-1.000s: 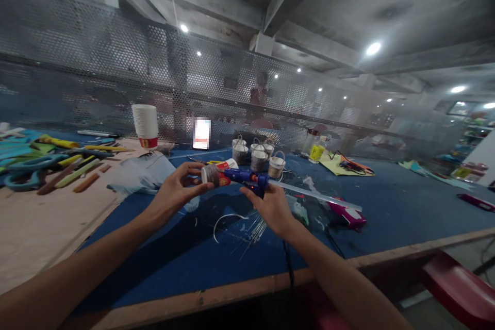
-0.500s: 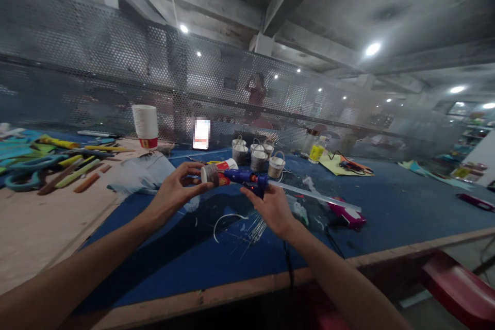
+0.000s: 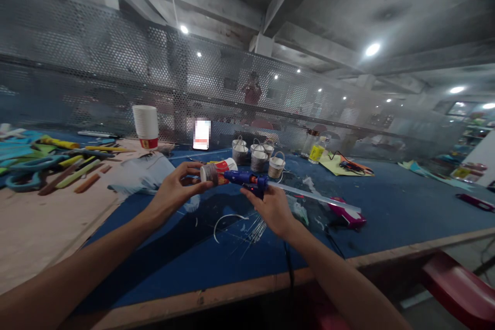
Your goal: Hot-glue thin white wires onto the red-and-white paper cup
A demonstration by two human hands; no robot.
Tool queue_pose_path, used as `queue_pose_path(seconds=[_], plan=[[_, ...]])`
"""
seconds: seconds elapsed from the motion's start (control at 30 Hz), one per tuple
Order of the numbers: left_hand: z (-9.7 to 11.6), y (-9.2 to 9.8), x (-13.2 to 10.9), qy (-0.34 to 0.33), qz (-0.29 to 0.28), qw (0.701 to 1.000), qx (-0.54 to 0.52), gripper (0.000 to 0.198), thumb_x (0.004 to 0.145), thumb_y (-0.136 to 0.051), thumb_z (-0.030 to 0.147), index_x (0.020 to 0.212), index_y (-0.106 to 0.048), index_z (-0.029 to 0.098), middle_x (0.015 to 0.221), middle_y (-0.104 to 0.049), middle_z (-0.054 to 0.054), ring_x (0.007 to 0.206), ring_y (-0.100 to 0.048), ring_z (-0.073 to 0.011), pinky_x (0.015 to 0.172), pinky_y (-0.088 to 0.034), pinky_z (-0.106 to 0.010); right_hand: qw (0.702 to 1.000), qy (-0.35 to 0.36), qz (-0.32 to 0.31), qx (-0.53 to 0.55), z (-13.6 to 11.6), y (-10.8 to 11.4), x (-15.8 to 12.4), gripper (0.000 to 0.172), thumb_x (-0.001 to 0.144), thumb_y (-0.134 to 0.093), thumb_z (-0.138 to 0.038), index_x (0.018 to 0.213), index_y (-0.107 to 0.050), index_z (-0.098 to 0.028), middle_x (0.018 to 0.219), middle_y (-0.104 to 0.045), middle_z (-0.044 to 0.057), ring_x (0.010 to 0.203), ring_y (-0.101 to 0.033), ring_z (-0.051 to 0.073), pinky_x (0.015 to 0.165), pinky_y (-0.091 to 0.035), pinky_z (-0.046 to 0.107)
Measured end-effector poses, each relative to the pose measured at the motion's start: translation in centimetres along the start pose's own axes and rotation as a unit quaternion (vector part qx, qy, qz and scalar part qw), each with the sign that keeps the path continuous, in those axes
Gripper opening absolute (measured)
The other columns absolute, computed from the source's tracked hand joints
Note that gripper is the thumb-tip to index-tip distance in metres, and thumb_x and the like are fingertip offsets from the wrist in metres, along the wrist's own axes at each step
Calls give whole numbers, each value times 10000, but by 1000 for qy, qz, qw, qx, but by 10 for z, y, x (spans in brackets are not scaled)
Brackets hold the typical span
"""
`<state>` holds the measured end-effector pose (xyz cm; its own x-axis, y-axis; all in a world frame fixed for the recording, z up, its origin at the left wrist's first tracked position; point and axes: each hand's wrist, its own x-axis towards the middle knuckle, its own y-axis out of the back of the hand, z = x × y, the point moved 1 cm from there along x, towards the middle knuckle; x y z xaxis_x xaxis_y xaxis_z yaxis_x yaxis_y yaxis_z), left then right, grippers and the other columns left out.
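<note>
Worktop (image 3: 174, 268): blue, running between your forearms to a wooden front edge. Your left hand (image 3: 176, 190) pinches the paper cup (image 3: 221, 167) at its grey, rough-looking wrapped base; cup held sideways above the worktop. Your right hand (image 3: 276, 210) is curled round the blue glue gun (image 3: 242, 177), nozzle at the cup's side; contact cannot be told. Behind: small white-rimmed buckets (image 3: 258, 161) with looped handles, contents indistinct; nested cups (image 3: 146, 125), stacked, left.
</note>
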<state>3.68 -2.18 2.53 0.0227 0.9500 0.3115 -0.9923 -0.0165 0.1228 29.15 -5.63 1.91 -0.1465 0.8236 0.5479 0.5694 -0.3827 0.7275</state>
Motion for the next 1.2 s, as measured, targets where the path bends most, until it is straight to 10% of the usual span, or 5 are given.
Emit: queue_pose_path(seconds=[1.2], plan=[[2, -5, -2, 17, 15, 998, -50, 589, 615, -918, 451, 1095, -681, 206, 1062, -744, -71, 976, -751, -297, 823, -649, -455, 996, 23, 26, -83, -1, -2, -3, 354, 996, -667, -486, 1141, -774, -181, 991, -822, 97, 889, -785, 291, 735, -541, 318]])
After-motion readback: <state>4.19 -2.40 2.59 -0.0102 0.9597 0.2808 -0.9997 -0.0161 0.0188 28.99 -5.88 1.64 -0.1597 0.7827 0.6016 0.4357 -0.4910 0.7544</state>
